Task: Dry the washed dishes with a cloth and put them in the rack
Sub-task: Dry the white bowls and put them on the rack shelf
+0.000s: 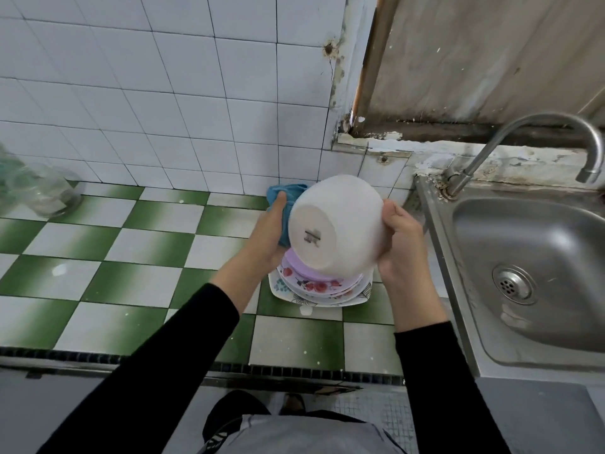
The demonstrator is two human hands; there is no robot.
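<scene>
Far left on my feed, a glass jar [49, 191] sits back against the wall, well away from the work, so it gives me no trouble. The checked counter [98, 257] runs from there to the middle of the view.

The left hand [266, 237] is closed round the cloth [284, 194], bunching it into a pad and pressing it against the bowl's left wall. I judge that bunching gives a firm wiping face instead of a loose flap.

The bowl [340, 224] is held in the air between the two hands, tipped so that its base faces me and its mouth points away. I read that as a way of presenting the outside for drying while any drops run toward the rim. It hangs directly over the plates [314, 286], a stack lying on the counter just beside the sink, probably so that drips fall on dishes waiting for their own wipe.

The right hand [399, 244] grips the bowl's right side, thumb on the outer wall. Its fingers are hidden behind the bowl, presumably hooked at the rim to steady it against the cloth's push.

At the right lie the sink [523, 244] and, arching over it, the tap [530, 126]. I see no rack, so where the bowl goes afterward I cannot tell.
</scene>
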